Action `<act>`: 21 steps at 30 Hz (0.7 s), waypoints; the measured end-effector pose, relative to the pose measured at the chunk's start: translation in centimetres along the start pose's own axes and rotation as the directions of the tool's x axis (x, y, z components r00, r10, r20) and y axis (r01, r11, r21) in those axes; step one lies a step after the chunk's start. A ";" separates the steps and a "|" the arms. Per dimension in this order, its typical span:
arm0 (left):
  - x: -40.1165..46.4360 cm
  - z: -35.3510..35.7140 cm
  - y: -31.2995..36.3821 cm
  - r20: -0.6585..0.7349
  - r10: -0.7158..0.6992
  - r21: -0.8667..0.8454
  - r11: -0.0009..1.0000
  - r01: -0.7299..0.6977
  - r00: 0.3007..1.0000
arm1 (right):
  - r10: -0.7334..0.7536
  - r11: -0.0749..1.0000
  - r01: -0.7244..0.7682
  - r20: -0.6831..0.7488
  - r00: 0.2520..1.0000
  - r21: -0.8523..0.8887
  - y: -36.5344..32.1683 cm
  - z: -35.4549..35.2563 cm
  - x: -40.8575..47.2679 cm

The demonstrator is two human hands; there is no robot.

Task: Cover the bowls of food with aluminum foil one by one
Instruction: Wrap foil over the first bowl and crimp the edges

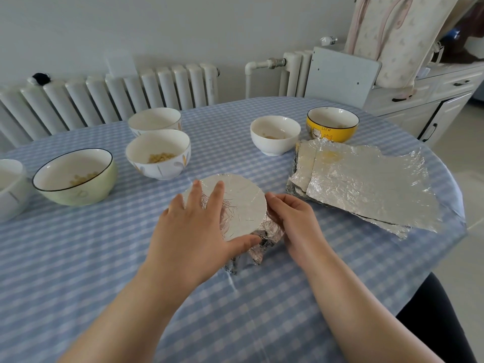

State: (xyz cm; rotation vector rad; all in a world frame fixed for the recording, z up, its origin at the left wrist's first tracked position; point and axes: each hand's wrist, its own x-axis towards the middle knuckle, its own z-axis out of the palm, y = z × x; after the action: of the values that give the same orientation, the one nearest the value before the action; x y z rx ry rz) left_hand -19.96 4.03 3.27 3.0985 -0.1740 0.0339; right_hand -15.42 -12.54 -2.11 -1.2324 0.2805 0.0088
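A foil-covered bowl [242, 203] stands in the middle of the table, its top flat and the foil crumpled down its sides. My left hand [193, 231] lies spread on the foil top, thumb at the near rim. My right hand [293, 221] presses the foil against the bowl's right side. A stack of loose foil sheets [366, 184] lies to the right. Uncovered bowls with food stand behind: a green one [76, 176], a patterned white one [158, 154], another white one [154, 121], a small white one [275, 134], a yellow one [332, 124].
The table carries a blue checked cloth [104, 258]. Part of a white bowl [10, 189] shows at the left edge. Radiators [110, 93] line the wall behind. A grey chair back [340, 74] and white cabinets [432, 100] stand at the right.
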 end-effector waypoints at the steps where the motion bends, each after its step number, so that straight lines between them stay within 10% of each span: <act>1: 0.0 0.0 0.0 -0.002 0.001 -0.001 1.000 -0.001 1.000 | 0.007 1.000 -0.007 0.005 1.000 0.005 -0.1 0.0 0.0; 21: 1.6 1.3 -1.1 -0.088 -0.025 -0.011 1.000 0.024 0.996 | 0.106 0.994 -0.108 0.103 0.989 0.015 -0.5 0.0 0.0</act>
State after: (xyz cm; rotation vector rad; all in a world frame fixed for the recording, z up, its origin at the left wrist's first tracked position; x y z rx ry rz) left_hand -18.23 4.90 1.95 3.0815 -0.1325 0.1680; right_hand -15.38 -12.72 -1.68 -1.1916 0.2563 0.1611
